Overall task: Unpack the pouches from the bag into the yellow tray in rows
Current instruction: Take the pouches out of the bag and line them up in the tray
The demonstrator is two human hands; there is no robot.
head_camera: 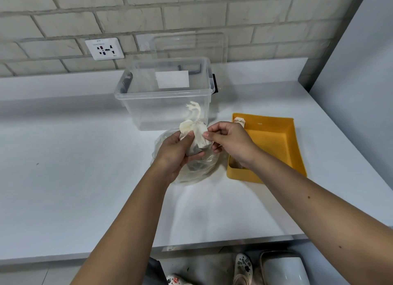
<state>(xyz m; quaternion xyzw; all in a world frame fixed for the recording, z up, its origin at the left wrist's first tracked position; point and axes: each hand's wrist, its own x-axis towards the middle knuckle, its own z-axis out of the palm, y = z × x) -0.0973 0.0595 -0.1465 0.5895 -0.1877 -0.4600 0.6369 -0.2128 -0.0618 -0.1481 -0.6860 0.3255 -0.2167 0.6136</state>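
- We hold a cream pouch [196, 133] in the air between both hands, just above the clear plastic bag [191, 167] that sits on the white counter [74, 157].
- Our left hand [178, 150] wraps the pouch's lower, darker end, fingers curled round it; the same hand seems to press down on the bag's mouth, though we cannot tell how firmly.
- Our right hand [230, 144] pinches the pouch's upper right edge between thumb and forefinger, the other fingers loosely bent beneath.
- The pouch's long axis runs from its tied, ragged top, which points away from us, down toward our left palm.
- The yellow tray [295, 148] lies to the right of the bag, just beside it, so the pouch must travel rightward; our right hand is the nearer one, its forearm already crossing the tray's near left corner.
- One pouch [239, 121] already rests in the tray's far left corner; something else may sit at the near left corner, but our wrist hides it.
- We judge that the next place in the row is just beside that far-corner pouch, and that our left hand must let go first.
- More pouches appear to remain in the bag, seen dimly through the plastic.
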